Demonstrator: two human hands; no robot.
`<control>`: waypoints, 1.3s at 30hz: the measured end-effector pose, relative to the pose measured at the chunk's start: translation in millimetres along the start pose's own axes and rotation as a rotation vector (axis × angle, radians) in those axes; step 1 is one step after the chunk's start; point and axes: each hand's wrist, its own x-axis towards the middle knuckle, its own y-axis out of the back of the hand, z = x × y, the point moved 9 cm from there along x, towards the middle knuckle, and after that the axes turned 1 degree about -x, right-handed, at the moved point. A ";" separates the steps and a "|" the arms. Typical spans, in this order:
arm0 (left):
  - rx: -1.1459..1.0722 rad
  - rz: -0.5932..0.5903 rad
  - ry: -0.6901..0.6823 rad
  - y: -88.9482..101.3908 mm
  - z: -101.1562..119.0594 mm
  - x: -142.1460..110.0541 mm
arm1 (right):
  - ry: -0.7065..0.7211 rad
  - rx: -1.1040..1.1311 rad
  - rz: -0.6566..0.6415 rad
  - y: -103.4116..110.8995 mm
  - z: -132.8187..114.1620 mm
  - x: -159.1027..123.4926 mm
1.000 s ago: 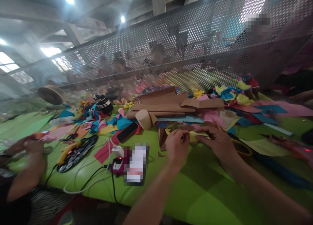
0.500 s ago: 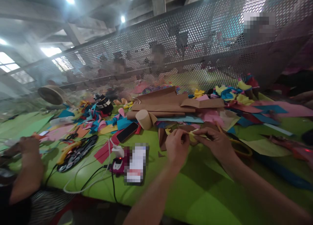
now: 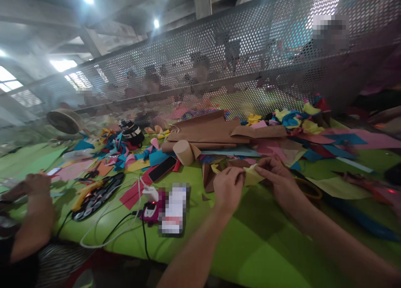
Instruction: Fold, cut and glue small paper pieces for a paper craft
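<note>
Between my two hands is a small pale yellow piece of paper [image 3: 252,176], creased along its top. My left hand [image 3: 229,187] is closed, pinching the left end of it. On the other side my right hand [image 3: 277,177] grips the upper right corner between thumb and fingers. Behind my left hand lies a folded brown paper piece [image 3: 208,178] with a yellow scrap beside it. Scissors with a yellow handle [image 3: 308,188] rest beyond my right wrist, partly hidden by it.
A phone with a lit screen [image 3: 174,208], a dark phone [image 3: 163,169], a charger with cables [image 3: 151,208] and a brown roll [image 3: 184,152] lie to the left. Brown sheets [image 3: 206,131] are stacked behind. Another person's hand [image 3: 38,185] works at far left, near a yellow-handled tool [image 3: 86,195].
The yellow paper has turned and spread, so more of its flat face shows below my fingers. My right hand has shifted slightly and its fingers have regripped the corner.
</note>
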 end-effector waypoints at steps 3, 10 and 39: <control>0.012 0.022 -0.057 2.0 5.1 -1.4 | -0.064 0.074 -0.020 -4.8 1.0 -1.7; 0.008 0.067 -0.131 5.7 10.7 -2.8 | -0.238 0.107 -0.164 -17.0 15.6 -8.6; -0.320 -0.032 0.129 -3.1 -10.7 3.9 | -0.012 -0.084 -0.091 -13.3 -4.7 -3.7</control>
